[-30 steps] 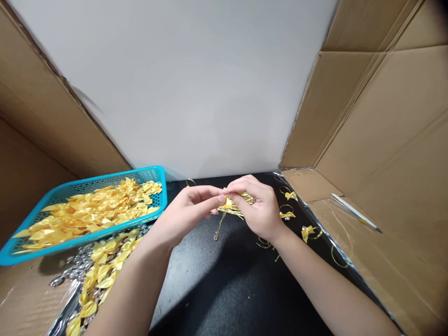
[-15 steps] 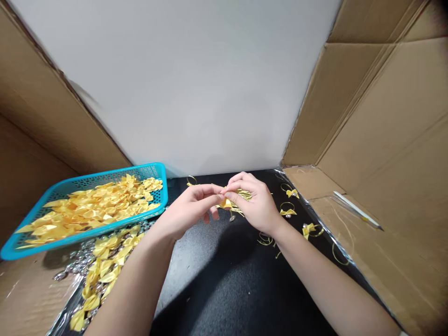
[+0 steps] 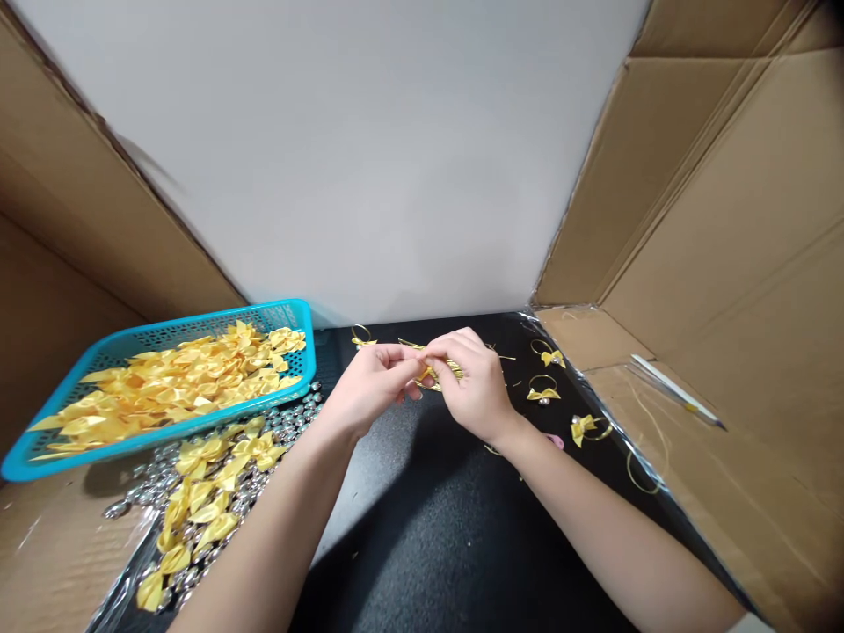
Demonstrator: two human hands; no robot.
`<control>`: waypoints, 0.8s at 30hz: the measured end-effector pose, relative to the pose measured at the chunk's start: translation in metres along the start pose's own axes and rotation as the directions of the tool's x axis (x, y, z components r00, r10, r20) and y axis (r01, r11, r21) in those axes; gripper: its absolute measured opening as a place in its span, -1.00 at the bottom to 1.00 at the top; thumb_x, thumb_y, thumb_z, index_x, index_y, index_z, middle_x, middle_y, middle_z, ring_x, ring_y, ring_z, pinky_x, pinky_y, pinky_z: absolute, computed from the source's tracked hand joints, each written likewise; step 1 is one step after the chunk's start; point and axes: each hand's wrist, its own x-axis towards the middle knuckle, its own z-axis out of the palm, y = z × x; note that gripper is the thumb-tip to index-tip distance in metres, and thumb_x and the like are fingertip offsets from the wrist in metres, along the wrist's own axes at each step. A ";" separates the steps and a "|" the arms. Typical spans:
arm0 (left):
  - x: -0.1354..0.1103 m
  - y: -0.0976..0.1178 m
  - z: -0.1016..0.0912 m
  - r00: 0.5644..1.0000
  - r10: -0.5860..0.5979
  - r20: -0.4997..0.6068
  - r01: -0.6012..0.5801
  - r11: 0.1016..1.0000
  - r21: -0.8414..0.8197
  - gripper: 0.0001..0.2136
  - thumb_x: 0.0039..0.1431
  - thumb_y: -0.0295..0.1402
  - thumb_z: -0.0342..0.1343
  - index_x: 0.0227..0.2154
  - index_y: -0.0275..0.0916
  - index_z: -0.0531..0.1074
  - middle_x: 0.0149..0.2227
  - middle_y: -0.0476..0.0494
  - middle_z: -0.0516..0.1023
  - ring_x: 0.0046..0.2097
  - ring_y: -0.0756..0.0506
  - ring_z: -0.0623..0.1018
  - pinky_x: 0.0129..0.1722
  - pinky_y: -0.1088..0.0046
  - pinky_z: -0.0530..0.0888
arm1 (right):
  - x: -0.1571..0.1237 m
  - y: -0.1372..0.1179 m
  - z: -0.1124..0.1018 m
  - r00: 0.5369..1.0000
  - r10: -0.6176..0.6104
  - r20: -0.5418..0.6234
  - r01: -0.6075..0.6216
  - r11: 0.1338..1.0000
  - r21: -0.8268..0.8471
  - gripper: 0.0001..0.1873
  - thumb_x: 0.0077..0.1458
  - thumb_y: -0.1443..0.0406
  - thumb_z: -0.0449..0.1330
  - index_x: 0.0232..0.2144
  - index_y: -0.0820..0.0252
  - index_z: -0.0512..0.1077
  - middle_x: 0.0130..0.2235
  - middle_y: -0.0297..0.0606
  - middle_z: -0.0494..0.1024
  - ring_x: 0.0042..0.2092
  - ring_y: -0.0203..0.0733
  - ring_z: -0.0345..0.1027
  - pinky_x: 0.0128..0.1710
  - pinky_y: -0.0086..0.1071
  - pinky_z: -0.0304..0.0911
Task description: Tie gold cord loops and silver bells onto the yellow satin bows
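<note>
Yellow bow (image 3: 428, 373) is pinched by left hand (image 3: 377, 376) and right hand (image 3: 476, 382) above the worktop (image 3: 409, 527); blue basket (image 3: 311, 345) stands at nine o'clock from them, looped bow (image 3: 542, 395) at three.

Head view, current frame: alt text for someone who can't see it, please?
A person's left hand and right hand pinch a small yellow piece between them over a black table. A turquoise basket of yellow bows stands at left near silver beads; bows on gold loops lie at right.
</note>
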 end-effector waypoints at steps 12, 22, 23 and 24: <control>0.003 -0.004 0.009 0.992 0.028 -0.127 -0.034 0.999 -0.042 -0.84 -0.04 -0.43 0.15 -0.34 -0.33 0.48 -0.65 0.10 0.44 -0.60 0.08 0.37 -0.59 0.61 0.26 | -0.003 0.008 0.007 0.993 0.107 -0.049 -0.104 0.992 0.065 -0.83 0.16 0.46 0.15 -0.42 0.14 0.43 -0.38 -0.29 0.55 -0.27 -0.19 0.36 -0.26 -0.31 0.30; -0.001 -0.004 0.008 0.985 0.146 -0.088 -0.153 0.984 -0.088 -0.80 0.00 -0.34 0.24 -0.30 -0.31 0.54 -0.55 0.03 0.51 -0.51 0.05 0.48 -0.52 0.59 0.37 | 0.005 0.005 -0.007 0.999 0.030 -0.017 -0.029 0.997 0.066 -0.83 0.17 0.45 0.17 -0.41 0.12 0.45 -0.39 -0.34 0.55 -0.26 -0.20 0.35 -0.23 -0.31 0.29; -0.001 -0.005 0.007 0.987 0.128 -0.092 -0.137 0.987 -0.088 -0.81 -0.02 -0.35 0.25 -0.33 -0.32 0.55 -0.56 0.02 0.52 -0.52 0.06 0.47 -0.51 0.59 0.36 | 0.004 0.005 -0.006 0.999 0.028 -0.025 -0.026 0.998 0.063 -0.83 0.17 0.46 0.16 -0.42 0.12 0.44 -0.40 -0.33 0.55 -0.27 -0.20 0.35 -0.24 -0.31 0.29; -0.001 -0.005 0.007 0.989 0.111 -0.097 -0.120 0.988 -0.093 -0.83 -0.04 -0.37 0.26 -0.35 -0.32 0.55 -0.57 0.02 0.52 -0.52 0.06 0.47 -0.51 0.60 0.36 | 0.003 0.005 -0.005 0.999 0.030 -0.037 -0.028 0.998 0.063 -0.82 0.17 0.46 0.15 -0.42 0.12 0.44 -0.40 -0.33 0.54 -0.27 -0.20 0.35 -0.25 -0.31 0.29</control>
